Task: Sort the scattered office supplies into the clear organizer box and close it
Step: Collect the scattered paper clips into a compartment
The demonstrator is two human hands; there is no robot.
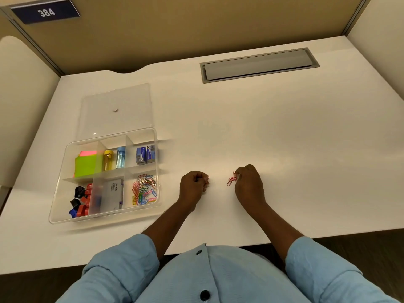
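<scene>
I am watching the left hand [193, 185] curling round pink paper clips [206, 182]; the right hand [249, 182] is pinching a pink clip bunch [231, 180]; the 2 are sitting apart at the desk [284, 149]. The clear organizer box [102, 218] is sitting open to their left.

Bright, even light from above, soft glare on the white desk [284, 138], faint shadow in front of the box [105, 217], tiny highlight on the lid [115, 101], edges bowed by wide angle, slightly soft.

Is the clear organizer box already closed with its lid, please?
No, the lid lies flat on the desk behind the open box.
</scene>
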